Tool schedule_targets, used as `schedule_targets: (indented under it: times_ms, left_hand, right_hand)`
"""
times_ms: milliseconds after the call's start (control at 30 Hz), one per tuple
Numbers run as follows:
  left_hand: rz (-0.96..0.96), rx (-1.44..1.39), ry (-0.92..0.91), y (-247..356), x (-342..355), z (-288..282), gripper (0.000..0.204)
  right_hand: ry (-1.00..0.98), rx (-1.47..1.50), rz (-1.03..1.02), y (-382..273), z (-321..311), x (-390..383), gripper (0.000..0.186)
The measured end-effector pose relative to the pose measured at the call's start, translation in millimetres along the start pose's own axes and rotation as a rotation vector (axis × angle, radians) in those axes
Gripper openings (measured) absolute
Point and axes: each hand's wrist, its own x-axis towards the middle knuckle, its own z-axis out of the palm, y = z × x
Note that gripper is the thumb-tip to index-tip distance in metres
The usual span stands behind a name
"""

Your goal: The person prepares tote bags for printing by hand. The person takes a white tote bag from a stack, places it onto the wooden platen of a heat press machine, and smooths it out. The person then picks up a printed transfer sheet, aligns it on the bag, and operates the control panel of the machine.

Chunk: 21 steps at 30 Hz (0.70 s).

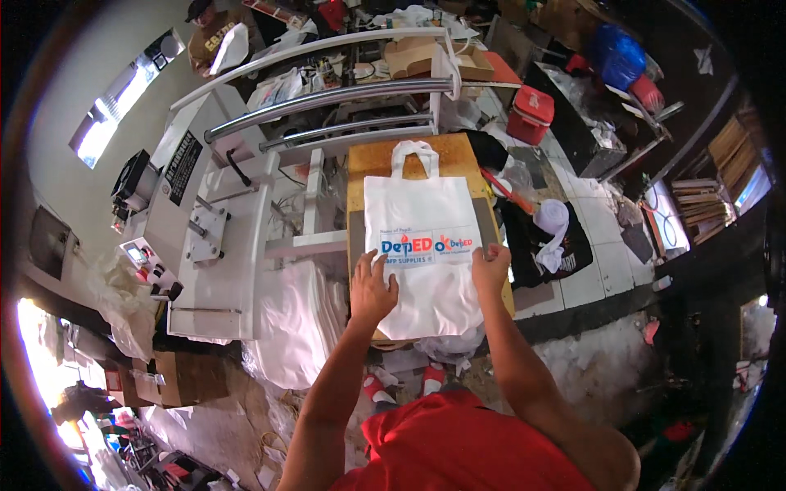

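Observation:
A white tote bag lies flat on a brown-topped board, its handle loop toward the far side. Blue and red print crosses its middle, with faint rectangular outlines around it that look like a clear sheet. At the bag's left edge, my left hand rests over the fabric beside the print, fingers spread and holding nothing visible. Across from it, my right hand is at the bag's right edge with thumb and fingers drawn together. What sits between those fingertips is too small to make out.
A large white press machine with metal rails stands left and beyond the board. White bags are piled beside my left forearm. A black cloth with a white roll lies right; a red cooler stands farther off. Another person is far left.

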Motion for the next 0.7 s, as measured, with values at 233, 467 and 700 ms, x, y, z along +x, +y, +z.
schedule_targets:
  times_ms: [233,467,700]
  left_hand:
    - [-0.062,0.155,-0.163,-0.6,-10.4,14.9,0.060]
    - [-0.044,0.189,-0.133,-5.9,-18.0,22.5,0.062]
    - [-0.059,0.173,-0.118,-5.6,-19.6,24.1,0.063]
  right_hand:
    - [-0.293,-0.402,-0.895,8.3,-29.3,-18.3,0.044]
    - [-0.354,-0.495,-0.859,15.8,-31.5,-19.9,0.048]
    - [-0.359,-0.482,-0.844,13.7,-32.8,-19.7,0.045]
